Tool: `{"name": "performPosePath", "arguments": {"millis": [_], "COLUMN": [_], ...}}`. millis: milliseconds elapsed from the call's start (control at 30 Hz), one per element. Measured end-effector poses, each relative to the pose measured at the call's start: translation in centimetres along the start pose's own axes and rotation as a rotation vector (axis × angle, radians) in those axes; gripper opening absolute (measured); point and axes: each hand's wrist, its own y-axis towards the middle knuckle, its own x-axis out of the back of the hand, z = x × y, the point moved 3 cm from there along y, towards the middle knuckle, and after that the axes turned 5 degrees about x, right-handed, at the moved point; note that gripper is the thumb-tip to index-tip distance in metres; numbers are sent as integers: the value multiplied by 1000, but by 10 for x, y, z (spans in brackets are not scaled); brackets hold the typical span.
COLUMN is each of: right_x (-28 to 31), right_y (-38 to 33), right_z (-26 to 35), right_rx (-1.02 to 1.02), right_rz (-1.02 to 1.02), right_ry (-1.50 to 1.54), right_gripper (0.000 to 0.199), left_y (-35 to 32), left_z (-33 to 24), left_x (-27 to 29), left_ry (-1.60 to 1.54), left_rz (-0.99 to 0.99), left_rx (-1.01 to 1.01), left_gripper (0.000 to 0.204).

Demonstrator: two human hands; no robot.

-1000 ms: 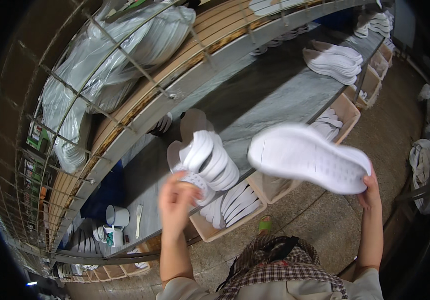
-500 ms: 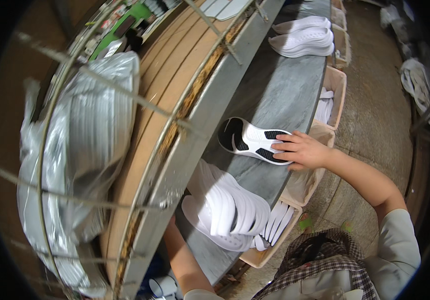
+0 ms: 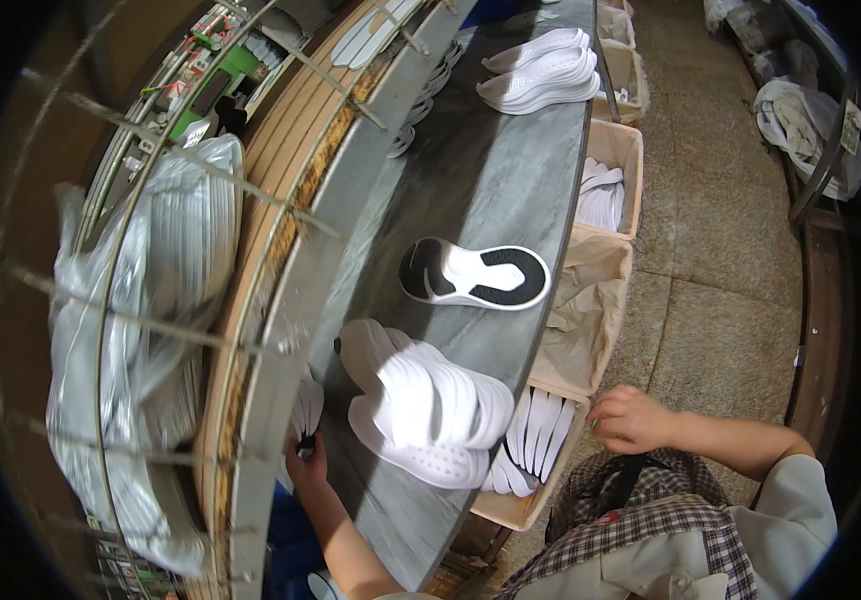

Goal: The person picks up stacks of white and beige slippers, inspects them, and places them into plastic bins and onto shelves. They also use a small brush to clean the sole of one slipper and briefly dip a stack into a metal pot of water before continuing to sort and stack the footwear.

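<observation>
My left hand (image 3: 308,468) reaches under the rail at the counter's far-left edge. Its fingers close around a small black piece (image 3: 305,443), beside white soles (image 3: 307,402) partly hidden by the rail. My right hand (image 3: 630,420) is held off the counter, near the basket of white strips, its fingers curled with nothing visible in them. A single white sole with black pads (image 3: 472,272) lies bottom up on the grey counter (image 3: 450,210). Nearer to me, a fanned stack of white soles (image 3: 430,400) rests on the same counter.
Another stack of white soles (image 3: 540,75) stands farther along. Lined baskets (image 3: 605,180) run along the counter's right side; the nearest basket (image 3: 510,512) holds white curved strips. On the left, a wire grid crosses a wooden shelf (image 3: 280,160) and a bagged stack (image 3: 165,260).
My right hand has left the sole with black pads and drawn back toward my body. My left hand, mostly hidden before, now shows at the rail with a black piece. The view has shifted.
</observation>
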Motion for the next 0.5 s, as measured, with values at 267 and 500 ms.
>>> {"name": "performPosePath", "arguments": {"millis": [267,500], "right_x": [-78,-180], "right_y": [-74,-47], "right_z": [52,156], "right_rx": [-136,-968], "right_rz": [256,538], "right_ry": [348,1535], "right_gripper": [29,69], "left_y": [-305,-536], "left_z": [84,190], "left_x": [86,154], "left_ry": [92,370], "left_rz": [-52,89], "left_rx": [129,128], "left_gripper": [35,64]}}
